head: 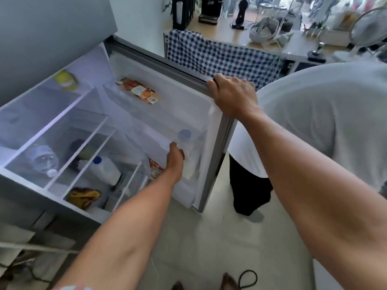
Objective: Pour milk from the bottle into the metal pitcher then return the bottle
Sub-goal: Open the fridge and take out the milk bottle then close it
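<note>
Gripping the open fridge door point(211, 130) edge, right hand point(233, 94) curls shut; left hand point(175, 159) wraps the bottle point(185, 141) in the door shelf; cluttered surface point(261, 41) at 1 o'clock.

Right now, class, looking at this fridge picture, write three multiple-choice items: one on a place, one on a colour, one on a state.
1. Where does the milk bottle stand?
A. On the floor
B. In the door's lower rack
C. On the wooden counter

2. What colour is its cap?
A. Red
B. Black
C. Pale blue

3. How is the fridge door?
A. Held open
B. Shut
C. Taken off

Answers: 1 B, the left hand reaches to the bottle in that rack. 2 C, the round top shows pale blue. 3 A, the right hand grips the door's top edge, with the shelves exposed.
</note>
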{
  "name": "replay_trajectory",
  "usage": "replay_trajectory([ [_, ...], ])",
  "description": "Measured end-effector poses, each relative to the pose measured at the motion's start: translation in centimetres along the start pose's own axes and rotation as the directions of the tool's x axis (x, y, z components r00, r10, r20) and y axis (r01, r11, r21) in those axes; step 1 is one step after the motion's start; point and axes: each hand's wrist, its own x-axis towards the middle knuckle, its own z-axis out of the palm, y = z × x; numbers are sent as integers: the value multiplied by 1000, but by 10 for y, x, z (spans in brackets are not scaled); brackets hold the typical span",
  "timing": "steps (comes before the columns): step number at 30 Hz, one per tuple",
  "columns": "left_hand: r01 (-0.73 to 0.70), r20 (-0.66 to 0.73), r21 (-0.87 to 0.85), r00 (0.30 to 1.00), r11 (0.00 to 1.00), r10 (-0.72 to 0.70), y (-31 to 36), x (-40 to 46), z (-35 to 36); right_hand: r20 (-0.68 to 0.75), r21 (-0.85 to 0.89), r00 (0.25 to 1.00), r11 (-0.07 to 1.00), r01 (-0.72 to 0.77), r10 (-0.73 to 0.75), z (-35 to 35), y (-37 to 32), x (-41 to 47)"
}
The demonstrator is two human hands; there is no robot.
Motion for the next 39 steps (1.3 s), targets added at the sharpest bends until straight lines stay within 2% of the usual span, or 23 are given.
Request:
replay_trajectory([
  [3, 65, 58, -172, 997, 983, -56, -5, 3, 4, -5, -10, 1000, 1000, -12, 12, 2, 0, 1],
  [5, 65, 16, -295, 998, 953, -63, -11, 6, 5, -8, -12, 1000, 1000, -12, 12, 2, 0, 1],
  [9, -61, -281, -556, 952, 829, -119, -21, 11, -2, -15, -20, 1000, 1000, 6, -6, 2, 1, 1],
  [13, -150, -390, -635, 909, 758, -147, -33, 12, -13, -10, -27, 1000, 999, 18, -19, 1, 2, 1],
  [17, -168, -465, -574, 872, 802, -150, -22, -9, -17, -1, -36, 1000, 999, 24, -24, -2, 2, 1],
  [21, -196, -516, -478, 852, 856, -93, -5, -28, -27, 19, -26, 1000, 999, 25, -24, -3, 2, -1],
  [27, -322, -553, -181, 814, 929, 175, 5, -63, -36, 49, 53, 998, 998, 38, -40, -12, -4, -9],
  [33, -363, -660, 74, 681, 929, 319, 27, -104, -37, 59, 116, 996, 992, 58, -65, -26, -19, -25],
  [39, -386, -760, 199, 520, 901, 390, 41, -139, -50, 66, 193, 995, 979, 57, -71, -37, -54, -51],
])
